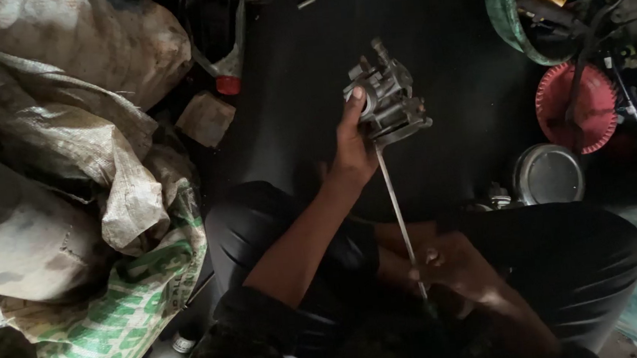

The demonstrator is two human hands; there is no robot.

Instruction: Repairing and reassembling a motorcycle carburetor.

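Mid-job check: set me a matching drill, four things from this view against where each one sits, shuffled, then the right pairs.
Things:
1. metal carburettor-like part
2. long thin rod
3. red ribbed disc
4. woven sacks

Places:
A. piled along the left side
B. held up in the left hand
C. on the right, above a round metal lid
D. running from the right hand up to the metal part

Pairs: 1-B, 2-D, 3-C, 4-A

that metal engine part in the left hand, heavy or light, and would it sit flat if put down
The metal part looks like solid cast metal, so probably heavy for its size. Its knobbly, uneven shape would likely rock or tip. The left hand grips it alone while the right hand holds a thin rod.
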